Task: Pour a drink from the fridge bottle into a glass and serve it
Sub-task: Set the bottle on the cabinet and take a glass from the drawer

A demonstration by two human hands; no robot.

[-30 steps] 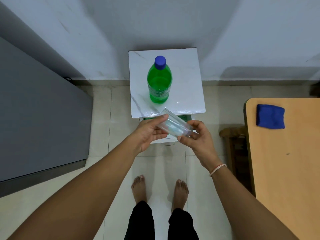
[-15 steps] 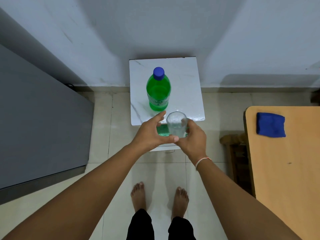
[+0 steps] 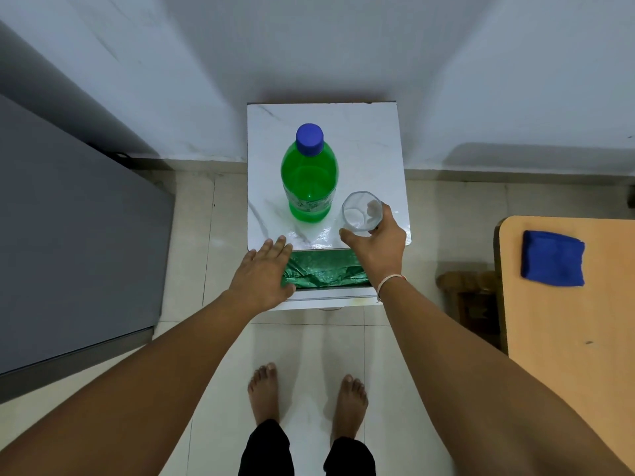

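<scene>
A green bottle (image 3: 309, 180) with a blue cap stands upright in the middle of the small white marble-topped stand (image 3: 371, 142). Just right of it, near the stand's front right corner, is an empty clear glass (image 3: 361, 211), upright, with my right hand (image 3: 376, 249) gripping its side from the front. I cannot tell whether the glass rests on the top or is just above it. My left hand (image 3: 266, 273) is flat and empty, fingers apart, at the stand's front left edge over the open drawer.
The open drawer under the top holds a crumpled green plastic bag (image 3: 321, 271). A grey fridge (image 3: 75, 242) is at the left. A wooden table (image 3: 577, 331) with a folded blue cloth (image 3: 552, 258) is at the right. My bare feet are on the tiled floor.
The glass went from tilted in both hands to upright, then right and forward onto the stand's front right. My left hand let go and dropped to the front left edge.
</scene>
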